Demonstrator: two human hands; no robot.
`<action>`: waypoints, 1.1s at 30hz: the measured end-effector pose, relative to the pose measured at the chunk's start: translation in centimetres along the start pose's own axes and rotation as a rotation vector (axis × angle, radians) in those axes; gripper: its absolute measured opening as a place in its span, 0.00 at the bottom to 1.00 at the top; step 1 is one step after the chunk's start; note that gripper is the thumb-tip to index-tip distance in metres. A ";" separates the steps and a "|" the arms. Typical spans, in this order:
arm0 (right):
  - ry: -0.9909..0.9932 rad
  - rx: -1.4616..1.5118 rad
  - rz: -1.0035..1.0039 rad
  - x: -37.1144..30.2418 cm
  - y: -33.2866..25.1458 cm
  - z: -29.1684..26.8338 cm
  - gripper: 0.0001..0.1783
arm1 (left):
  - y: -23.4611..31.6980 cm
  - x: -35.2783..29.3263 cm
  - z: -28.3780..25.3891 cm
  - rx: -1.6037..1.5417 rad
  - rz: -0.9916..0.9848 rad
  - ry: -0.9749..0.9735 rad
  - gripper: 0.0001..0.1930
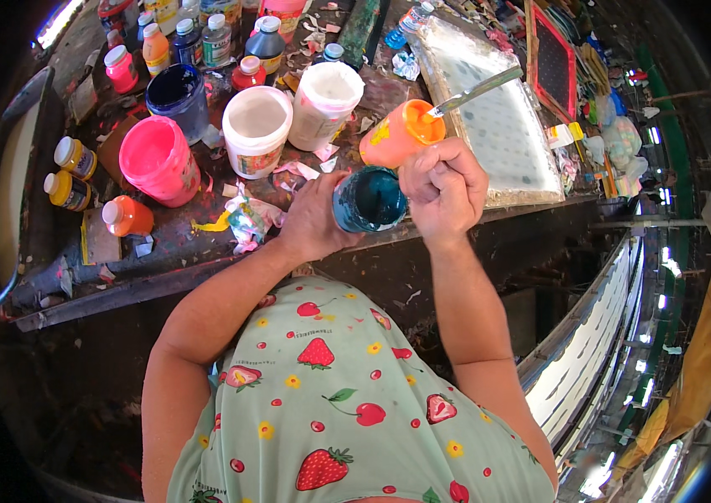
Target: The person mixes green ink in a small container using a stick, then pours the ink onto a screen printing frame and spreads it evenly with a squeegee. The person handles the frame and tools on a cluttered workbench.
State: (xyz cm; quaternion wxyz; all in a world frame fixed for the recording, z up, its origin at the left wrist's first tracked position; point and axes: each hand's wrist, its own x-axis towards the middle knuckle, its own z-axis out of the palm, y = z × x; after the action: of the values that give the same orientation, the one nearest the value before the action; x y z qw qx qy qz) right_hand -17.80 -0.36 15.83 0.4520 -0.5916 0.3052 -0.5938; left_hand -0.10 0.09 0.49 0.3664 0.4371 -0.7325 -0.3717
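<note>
My left hand (pixel 315 216) is wrapped round the side of a jar of dark teal paint (pixel 354 207) at the table's near edge. The jar tilts toward me, so its dark, wet inside shows. At its right rim, my right hand (pixel 448 191) is closed with curled fingers; what they grip is hidden. Just behind that hand stands an orange paint tub (pixel 384 141), with a paint-smeared flat tool (pixel 483 89) leaning out of it. Left of the jar lie crumpled, paint-stained papers (pixel 252 220).
Open tubs of pink (pixel 173 178), white (pixel 256 159) and dark blue paint (pixel 192 117) crowd the table, with a second white tub (pixel 315 117). Small bottles (pixel 125 216) stand around them. A framed screen (pixel 490 126) lies at right, a red frame (pixel 552 63) beyond.
</note>
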 end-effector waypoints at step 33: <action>-0.047 0.217 0.027 -1.4 0.6 0.8 0.08 | -0.5 0.1 0.0 0.065 0.079 0.005 0.56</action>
State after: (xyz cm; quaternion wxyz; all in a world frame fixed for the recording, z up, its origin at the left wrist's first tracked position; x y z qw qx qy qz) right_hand -17.05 0.80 14.75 0.5284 -0.5489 0.2366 -0.6030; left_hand 0.09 -0.14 0.08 0.3681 0.4203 -0.7600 -0.3320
